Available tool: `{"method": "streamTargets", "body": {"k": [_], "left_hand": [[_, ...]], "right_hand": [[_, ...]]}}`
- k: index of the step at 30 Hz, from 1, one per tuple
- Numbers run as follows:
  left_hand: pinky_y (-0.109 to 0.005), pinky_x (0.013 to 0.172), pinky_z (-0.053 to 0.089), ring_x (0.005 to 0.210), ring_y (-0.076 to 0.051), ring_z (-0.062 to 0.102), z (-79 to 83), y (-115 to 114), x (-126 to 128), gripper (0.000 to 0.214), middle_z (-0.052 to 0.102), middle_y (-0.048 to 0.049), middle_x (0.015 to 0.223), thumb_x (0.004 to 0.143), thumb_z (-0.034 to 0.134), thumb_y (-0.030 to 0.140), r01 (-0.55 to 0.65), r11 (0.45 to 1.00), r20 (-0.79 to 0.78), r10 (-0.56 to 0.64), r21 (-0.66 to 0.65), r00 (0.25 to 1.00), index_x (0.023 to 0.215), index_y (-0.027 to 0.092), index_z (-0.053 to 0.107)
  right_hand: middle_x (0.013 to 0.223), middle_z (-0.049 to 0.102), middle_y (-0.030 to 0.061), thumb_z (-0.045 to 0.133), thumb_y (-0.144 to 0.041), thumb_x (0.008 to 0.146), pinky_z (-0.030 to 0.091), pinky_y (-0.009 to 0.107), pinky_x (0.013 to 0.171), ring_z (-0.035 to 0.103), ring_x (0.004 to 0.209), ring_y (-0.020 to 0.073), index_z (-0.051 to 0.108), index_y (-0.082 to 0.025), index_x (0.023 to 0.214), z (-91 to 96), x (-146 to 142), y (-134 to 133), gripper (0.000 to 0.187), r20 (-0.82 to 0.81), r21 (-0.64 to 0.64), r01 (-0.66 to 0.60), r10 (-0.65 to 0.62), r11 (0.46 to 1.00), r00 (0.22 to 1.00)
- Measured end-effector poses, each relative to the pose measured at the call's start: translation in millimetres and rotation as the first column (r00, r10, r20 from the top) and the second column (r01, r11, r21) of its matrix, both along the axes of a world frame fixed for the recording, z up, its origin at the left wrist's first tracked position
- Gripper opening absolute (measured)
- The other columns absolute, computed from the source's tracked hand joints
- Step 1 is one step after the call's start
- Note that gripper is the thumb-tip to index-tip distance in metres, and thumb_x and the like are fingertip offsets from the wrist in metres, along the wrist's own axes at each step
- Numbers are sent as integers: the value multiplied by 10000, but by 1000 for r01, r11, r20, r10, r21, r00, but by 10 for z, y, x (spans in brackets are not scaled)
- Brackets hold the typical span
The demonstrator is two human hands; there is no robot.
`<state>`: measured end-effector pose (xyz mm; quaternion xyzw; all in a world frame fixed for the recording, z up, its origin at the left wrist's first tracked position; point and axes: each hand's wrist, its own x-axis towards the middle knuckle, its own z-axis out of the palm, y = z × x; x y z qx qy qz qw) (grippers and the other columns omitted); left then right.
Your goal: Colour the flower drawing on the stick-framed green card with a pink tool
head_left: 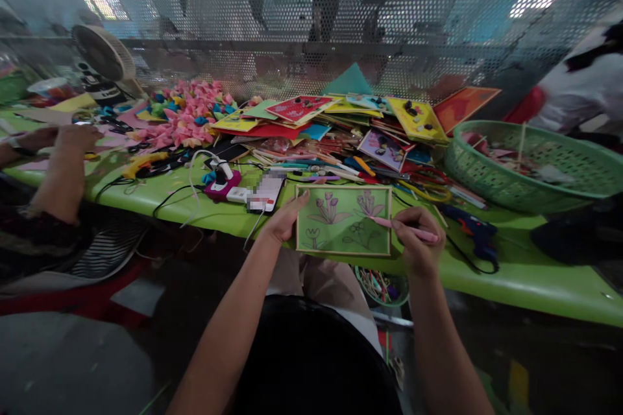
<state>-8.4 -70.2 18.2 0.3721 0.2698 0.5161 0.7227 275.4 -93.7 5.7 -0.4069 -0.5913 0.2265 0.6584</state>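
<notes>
A green framed card (335, 233) with drawn flowers, some coloured pink-purple, is tilted up at the table's front edge. My left hand (288, 215) grips its left side, thumb on the frame. In my right hand (419, 237) a pink pen (422, 234) is pinched, its tip at the upper right flower on the card. Just left of the card lie a phone (267, 192) and a purple-and-white power strip (222, 187) with a plug and cables. A dark blue glue gun (474, 230) rests to the right of my right hand.
Colourful cards (302, 109) and pens pile up behind the card. Pink folded paper pieces (189, 113) are heaped to the left. A green basket (540, 188) stands right; a small basket (382, 298) sits below the table. At left are a co-worker's arms (68, 155) and a fan (104, 55).
</notes>
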Motion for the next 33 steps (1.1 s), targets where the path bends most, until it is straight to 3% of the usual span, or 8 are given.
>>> {"method": "streamTargets", "body": {"k": [7, 19, 28, 33], "left_hand": [[-497, 1128, 526, 1314, -366, 670, 31, -17, 12, 746, 765, -121, 1323, 774, 892, 542, -22, 999, -31, 21, -29, 999, 1420, 224, 699], [-508, 1129, 518, 1318, -357, 670, 17, -3, 6, 661, 767, -108, 1321, 850, 821, 511, 9, 1000, -24, -10, -17, 1000, 1446, 264, 681], [-532, 1178, 471, 1306, -376, 669, 31, -12, 12, 749, 778, -144, 1282, 794, 875, 535, -12, 1000, -35, 11, -22, 999, 1432, 192, 680], [-525, 1158, 489, 1281, -360, 686, 34, -17, 11, 689, 775, -124, 1296, 809, 865, 525, -4, 1000, -36, 3, -22, 999, 1404, 219, 702]], "right_hand": [[681, 643, -19, 771, -247, 794, 433, 312, 584, 574, 620, 167, 695, -244, 731, 48, -27, -1, 99, 52, -1, 17, -17, 1000, 998], [682, 677, -6, 779, -299, 792, 465, 311, 594, 605, 630, 177, 702, -229, 741, 120, -99, -12, 115, 103, -31, 15, -12, 999, 995], [727, 698, -1, 786, -303, 843, 467, 309, 618, 618, 652, 169, 732, -227, 790, 68, -99, 4, 107, 123, -28, -51, 54, 998, 991], [748, 714, 5, 808, -327, 843, 504, 314, 649, 642, 680, 176, 745, -232, 805, 62, -129, 4, 120, 113, -43, -86, 90, 995, 989]]}}
